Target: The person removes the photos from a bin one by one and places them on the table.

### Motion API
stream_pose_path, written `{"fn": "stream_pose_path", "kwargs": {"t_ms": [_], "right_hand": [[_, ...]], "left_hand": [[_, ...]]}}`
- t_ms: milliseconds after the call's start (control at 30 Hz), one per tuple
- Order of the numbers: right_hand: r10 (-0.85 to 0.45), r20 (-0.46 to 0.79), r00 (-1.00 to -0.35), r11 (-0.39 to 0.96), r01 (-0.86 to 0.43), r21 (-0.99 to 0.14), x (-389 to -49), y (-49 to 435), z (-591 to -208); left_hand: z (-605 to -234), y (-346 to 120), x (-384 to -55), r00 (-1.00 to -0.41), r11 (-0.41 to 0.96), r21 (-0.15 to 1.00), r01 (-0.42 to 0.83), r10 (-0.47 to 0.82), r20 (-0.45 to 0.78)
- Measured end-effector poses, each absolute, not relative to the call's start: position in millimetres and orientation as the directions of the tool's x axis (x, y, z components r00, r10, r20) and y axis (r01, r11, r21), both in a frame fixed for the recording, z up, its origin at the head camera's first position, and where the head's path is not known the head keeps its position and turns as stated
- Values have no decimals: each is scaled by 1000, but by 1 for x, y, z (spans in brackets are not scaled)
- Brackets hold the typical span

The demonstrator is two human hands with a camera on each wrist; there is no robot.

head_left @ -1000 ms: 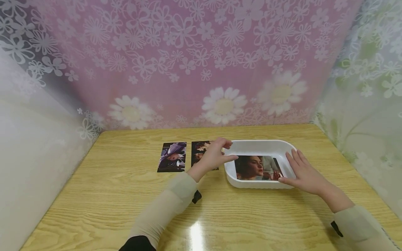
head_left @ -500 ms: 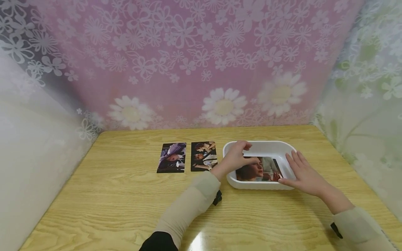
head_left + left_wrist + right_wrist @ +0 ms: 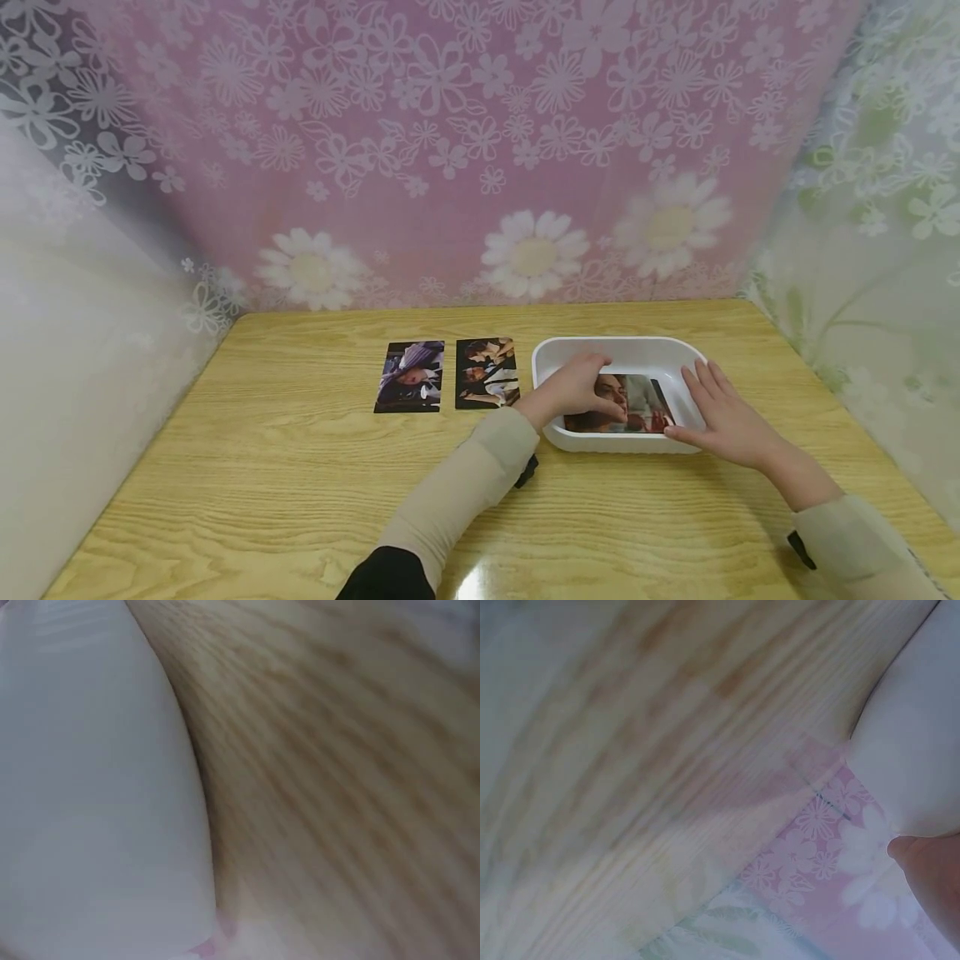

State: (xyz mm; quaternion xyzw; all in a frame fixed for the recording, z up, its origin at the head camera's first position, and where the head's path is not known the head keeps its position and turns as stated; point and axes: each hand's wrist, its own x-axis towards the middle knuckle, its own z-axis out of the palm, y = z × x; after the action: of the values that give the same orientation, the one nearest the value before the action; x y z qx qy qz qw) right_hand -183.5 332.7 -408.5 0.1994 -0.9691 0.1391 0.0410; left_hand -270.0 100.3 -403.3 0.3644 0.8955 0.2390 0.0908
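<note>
Ideally, the right hand (image 3: 723, 421), spread at the rim, steadies the white tray (image 3: 645, 354); the left hand (image 3: 573, 390), thumb and forefinger apart, contacts only the edges of the photo (image 3: 647, 402) inside, beneath it.

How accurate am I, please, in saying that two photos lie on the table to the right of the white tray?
Only the side is wrong: the head view shows the two photos on the table to the left of the white tray.

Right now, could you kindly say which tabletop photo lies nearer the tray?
The photo of several figures, just left of the tray; the purple-hatted one sits farther left.
</note>
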Motion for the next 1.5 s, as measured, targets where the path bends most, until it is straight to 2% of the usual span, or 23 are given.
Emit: {"fn": "stream_pose_path", "kwargs": {"t_ms": [167,400,600,933,1233,1500], "right_hand": [[-377,139,-916,880,-401,-254,-183,332,-408],[-375,143,-916,882,-400,-250,-182,333,-408],[-373,147,-916,882,-400,-250,-182,332,-409],[-376,160,-913,880,-406,-246,-182,330,-408],[-355,115,-928,889,-373,-264,-182,331,-407],[-359,128,-924,888,-381,-259,-182,331,-407]], "left_hand": [[-406,103,-270,-708,672,385,633,703,-63],[-406,105,-266,-724,750,272,603,658,-207],[-411,104,-264,-746,782,202,590,623,-235],[-416,103,-265,-782,820,156,550,572,-247],[-414,103,-265,-805,841,187,508,540,-244],[-413,104,-266,-833,846,207,491,526,-172]]}}
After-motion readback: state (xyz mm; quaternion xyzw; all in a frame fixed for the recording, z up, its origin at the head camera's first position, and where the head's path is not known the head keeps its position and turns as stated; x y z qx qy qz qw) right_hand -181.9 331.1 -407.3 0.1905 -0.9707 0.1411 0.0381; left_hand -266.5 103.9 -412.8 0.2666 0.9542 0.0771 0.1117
